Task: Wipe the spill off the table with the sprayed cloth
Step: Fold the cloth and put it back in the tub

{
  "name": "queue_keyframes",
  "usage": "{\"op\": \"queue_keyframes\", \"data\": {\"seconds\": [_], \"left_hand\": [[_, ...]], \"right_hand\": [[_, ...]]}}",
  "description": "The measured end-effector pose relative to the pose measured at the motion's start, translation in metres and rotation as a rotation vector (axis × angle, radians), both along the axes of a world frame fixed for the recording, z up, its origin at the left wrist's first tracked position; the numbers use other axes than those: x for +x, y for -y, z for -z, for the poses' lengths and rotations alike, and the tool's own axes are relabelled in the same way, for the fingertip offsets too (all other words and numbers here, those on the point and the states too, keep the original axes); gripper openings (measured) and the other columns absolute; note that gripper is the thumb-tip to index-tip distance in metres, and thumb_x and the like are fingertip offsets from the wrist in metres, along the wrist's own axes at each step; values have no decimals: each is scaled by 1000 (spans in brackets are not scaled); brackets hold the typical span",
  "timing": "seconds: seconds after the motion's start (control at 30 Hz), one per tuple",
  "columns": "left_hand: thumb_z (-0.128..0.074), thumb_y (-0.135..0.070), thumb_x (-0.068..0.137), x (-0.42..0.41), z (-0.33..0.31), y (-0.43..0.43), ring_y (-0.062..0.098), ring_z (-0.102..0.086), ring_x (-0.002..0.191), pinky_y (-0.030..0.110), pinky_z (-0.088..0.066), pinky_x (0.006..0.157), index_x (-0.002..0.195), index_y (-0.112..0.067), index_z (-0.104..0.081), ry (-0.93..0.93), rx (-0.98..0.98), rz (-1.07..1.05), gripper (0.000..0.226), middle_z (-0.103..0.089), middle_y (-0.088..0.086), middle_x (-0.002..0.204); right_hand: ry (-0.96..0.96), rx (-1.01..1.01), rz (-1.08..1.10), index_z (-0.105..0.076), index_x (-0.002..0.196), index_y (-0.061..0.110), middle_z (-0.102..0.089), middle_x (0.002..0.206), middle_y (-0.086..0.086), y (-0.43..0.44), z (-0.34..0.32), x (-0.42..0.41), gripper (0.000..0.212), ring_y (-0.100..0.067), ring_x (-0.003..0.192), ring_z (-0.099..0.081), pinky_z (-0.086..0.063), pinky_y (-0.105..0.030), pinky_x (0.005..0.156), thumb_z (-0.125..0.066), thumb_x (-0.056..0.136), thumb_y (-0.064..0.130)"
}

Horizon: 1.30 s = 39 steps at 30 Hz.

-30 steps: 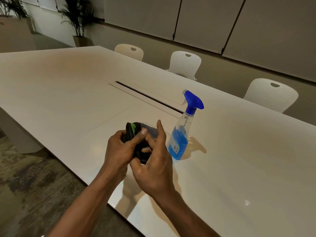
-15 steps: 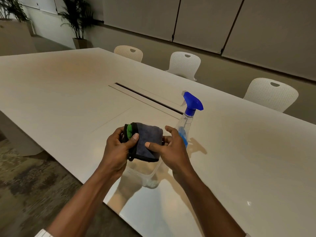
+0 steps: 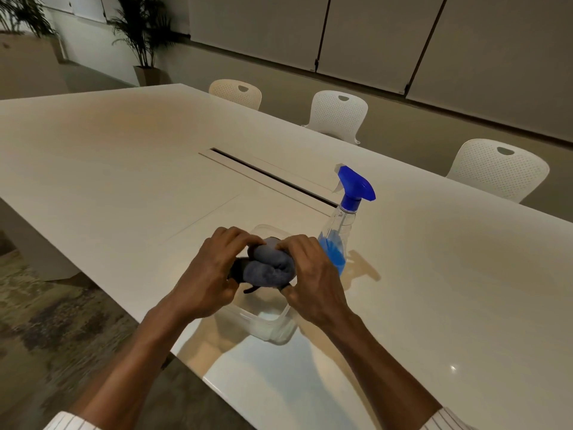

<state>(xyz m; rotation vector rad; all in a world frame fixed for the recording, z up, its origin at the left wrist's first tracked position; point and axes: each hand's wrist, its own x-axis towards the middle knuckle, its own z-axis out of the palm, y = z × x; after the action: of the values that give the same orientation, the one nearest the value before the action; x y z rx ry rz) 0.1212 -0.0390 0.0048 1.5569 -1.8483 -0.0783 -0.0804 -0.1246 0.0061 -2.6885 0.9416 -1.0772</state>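
Observation:
A grey cloth with a dark edge is rolled into a thick bundle, held above the white table. My left hand grips its left end and my right hand grips its right end. Directly below the cloth sits a clear plastic container on the table near the front edge. A spray bottle with a blue trigger head and blue liquid stands just right of my right hand. I cannot make out any spill on the table surface.
A dark cable slot runs along the table's middle. Three white perforated chairs line the far side. Potted plants stand at the back left. The table's front edge drops to patterned carpet on the left.
The cloth went from a flat fold held between my hands to a rolled bundle. Both hands closed in over its ends, above the clear container.

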Motion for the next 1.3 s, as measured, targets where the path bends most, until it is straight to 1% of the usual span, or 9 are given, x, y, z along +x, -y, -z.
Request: {"op": "queue_keyframes", "data": {"seconds": [0.13, 0.3, 0.47, 0.6, 0.77, 0.9, 1.03, 1.17, 1.3], "left_hand": [[-79, 12, 75, 2, 10, -2, 23, -52, 117, 46, -59, 75, 137, -29, -52, 90, 50, -15, 79, -54, -8, 135], [-76, 8, 84, 3, 9, -9, 22, -56, 114, 39, -57, 85, 140, -25, -56, 62, 49, -3, 68, -61, -4, 132], [-72, -5, 83, 11, 6, -17, 14, -65, 112, 37, -60, 93, 143, -39, -51, -70, 223, 17, 72, -65, -16, 131], [-67, -25, 81, 8, 1, -20, 14, -66, 104, 40, -61, 88, 132, -37, -57, -60, 267, -23, 54, -69, -14, 120], [-57, -52, 85, -4, -5, -17, 14, -59, 86, 41, -54, 78, 109, -29, -62, 86, 335, -34, 34, -67, -8, 97], [-48, -88, 84, -12, 1, -20, 12, -52, 81, 23, -40, 68, 101, -31, -57, 138, 293, 4, 61, -59, -10, 90], [-52, -100, 72, -12, 4, -22, 12, -51, 93, 17, -41, 75, 114, -31, -55, 152, 316, 33, 81, -55, -12, 108], [-61, -104, 60, -8, 7, -23, 15, -55, 102, 32, -54, 88, 130, -29, -53, 210, 353, 25, 102, -55, -9, 124], [-58, -105, 59, -10, 8, -25, 18, -56, 103, 35, -54, 89, 132, -27, -54, 217, 342, 6, 107, -57, -7, 125]], "right_hand": [[-103, -120, -4, -65, 106, 17, -68, 98, -3, 8, 12, 3, 21, -18, 89, -63, -60, -35, 71, -69, 87, 25], [-178, -185, -5, -67, 109, 15, -70, 100, -8, 15, 18, 5, 27, -21, 89, -66, -63, -33, 69, -79, 87, 26], [-248, -149, -19, -61, 112, 19, -67, 105, -7, 10, 18, 5, 35, -21, 93, -63, -63, -34, 69, -82, 85, 25], [-244, 8, -97, -60, 115, 23, -64, 112, -5, -3, 7, -1, 46, -21, 100, -62, -62, -32, 74, -86, 77, 21], [-182, 127, -90, -71, 100, 15, -64, 104, -8, -9, -1, -5, 21, -18, 94, -61, -62, -33, 75, -60, 82, 19], [-236, 158, -75, -75, 98, 16, -64, 97, -5, -9, 1, -10, 27, -15, 93, -58, -61, -36, 77, -53, 87, 27], [-202, 201, -73, -76, 98, 14, -65, 101, -7, 0, -7, -6, 21, -17, 98, -60, -60, -36, 83, -59, 88, 22], [-325, 341, -6, -58, 137, 19, -61, 134, -5, 23, -12, 4, 44, -20, 124, -56, -52, -35, 101, -61, 96, 32], [-584, 366, -16, -55, 133, 16, -71, 122, -9, 36, -13, 15, 42, -28, 109, -67, -56, -41, 90, -53, 102, 44]]}}
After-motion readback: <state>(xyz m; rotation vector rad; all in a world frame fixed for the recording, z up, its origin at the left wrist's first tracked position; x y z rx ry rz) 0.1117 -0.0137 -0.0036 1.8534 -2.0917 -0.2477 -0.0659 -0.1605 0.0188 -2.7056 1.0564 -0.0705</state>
